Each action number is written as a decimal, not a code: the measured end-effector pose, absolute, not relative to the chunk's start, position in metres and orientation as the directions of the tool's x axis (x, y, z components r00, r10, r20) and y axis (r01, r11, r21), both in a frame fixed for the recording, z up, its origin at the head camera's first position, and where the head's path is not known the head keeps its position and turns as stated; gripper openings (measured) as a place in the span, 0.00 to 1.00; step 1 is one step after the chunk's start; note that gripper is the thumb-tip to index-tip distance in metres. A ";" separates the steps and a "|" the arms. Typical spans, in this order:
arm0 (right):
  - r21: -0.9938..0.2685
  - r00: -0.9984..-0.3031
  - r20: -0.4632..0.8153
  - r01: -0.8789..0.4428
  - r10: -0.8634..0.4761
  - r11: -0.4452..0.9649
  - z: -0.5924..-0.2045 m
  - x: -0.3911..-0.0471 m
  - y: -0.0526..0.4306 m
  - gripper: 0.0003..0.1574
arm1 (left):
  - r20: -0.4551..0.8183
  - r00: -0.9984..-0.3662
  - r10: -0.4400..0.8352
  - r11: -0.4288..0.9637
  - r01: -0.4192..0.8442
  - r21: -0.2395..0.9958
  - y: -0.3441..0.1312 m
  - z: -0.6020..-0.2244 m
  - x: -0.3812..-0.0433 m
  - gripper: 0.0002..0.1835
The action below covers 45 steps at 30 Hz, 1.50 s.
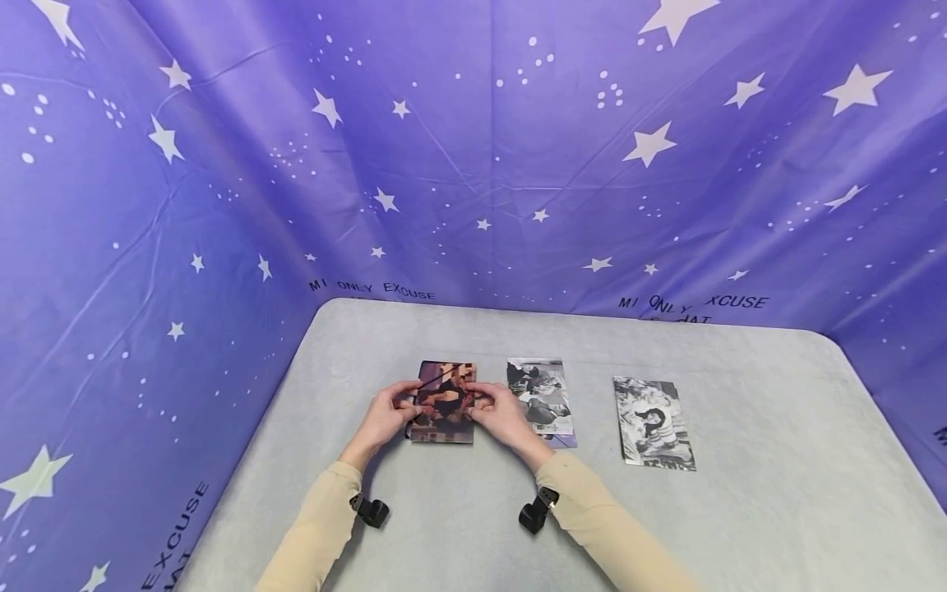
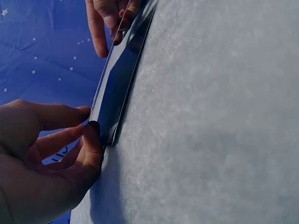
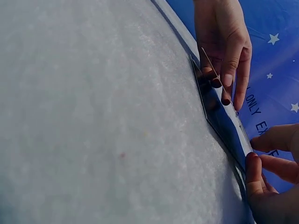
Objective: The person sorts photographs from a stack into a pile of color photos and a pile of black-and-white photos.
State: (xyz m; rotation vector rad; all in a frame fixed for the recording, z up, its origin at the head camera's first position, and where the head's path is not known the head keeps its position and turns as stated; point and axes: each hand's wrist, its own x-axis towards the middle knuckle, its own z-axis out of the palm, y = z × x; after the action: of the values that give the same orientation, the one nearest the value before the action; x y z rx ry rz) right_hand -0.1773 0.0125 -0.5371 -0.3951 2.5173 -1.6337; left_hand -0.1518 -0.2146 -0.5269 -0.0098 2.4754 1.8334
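A colour photo card point(image 1: 446, 403) is held just above the left part of the table, tilted off the surface. My left hand point(image 1: 386, 415) pinches its left edge between thumb and fingers. On the opposite edge, thumb and fingers of my right hand point(image 1: 505, 413) pinch the same card. Both wrist views show a gap under it, with a dark glossy card point(image 2: 124, 95) lying on the table below; how many lie there I cannot tell. A black-and-white photo card point(image 1: 549, 403), with a purplish edge of another beneath, lies just right of my right hand.
Farther right lies another black-and-white photo card point(image 1: 654, 427), seemingly on top of others. Grey felt-like cloth covers the table point(image 1: 473, 526). A purple curtain point(image 1: 473, 164) with white stars rises behind and to the left. Black wrist cameras point(image 1: 370, 510) sit on both sleeves.
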 end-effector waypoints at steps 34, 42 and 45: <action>-0.975 -0.949 -0.021 -0.051 -0.315 0.218 -0.518 -0.183 0.056 0.28 | -0.073 -0.993 -0.096 0.302 -0.099 0.948 -0.224 -0.524 -0.148 0.18; -0.956 -0.947 0.015 -0.107 -0.321 0.272 -0.520 -0.180 0.080 0.24 | -0.032 -0.999 0.025 0.226 -0.026 0.974 -0.193 -0.496 -0.139 0.17; -0.958 -0.948 0.018 -0.108 -0.319 0.265 -0.523 -0.180 0.089 0.24 | -0.033 -0.997 0.070 0.198 -0.018 0.980 -0.182 -0.491 -0.137 0.17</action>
State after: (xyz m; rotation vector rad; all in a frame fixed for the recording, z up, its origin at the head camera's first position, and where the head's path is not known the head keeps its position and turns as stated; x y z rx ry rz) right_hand -0.1804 0.0889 -0.5229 -0.4011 2.3513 -1.7576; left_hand -0.1371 -0.1822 -0.4907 0.0512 2.3760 1.9462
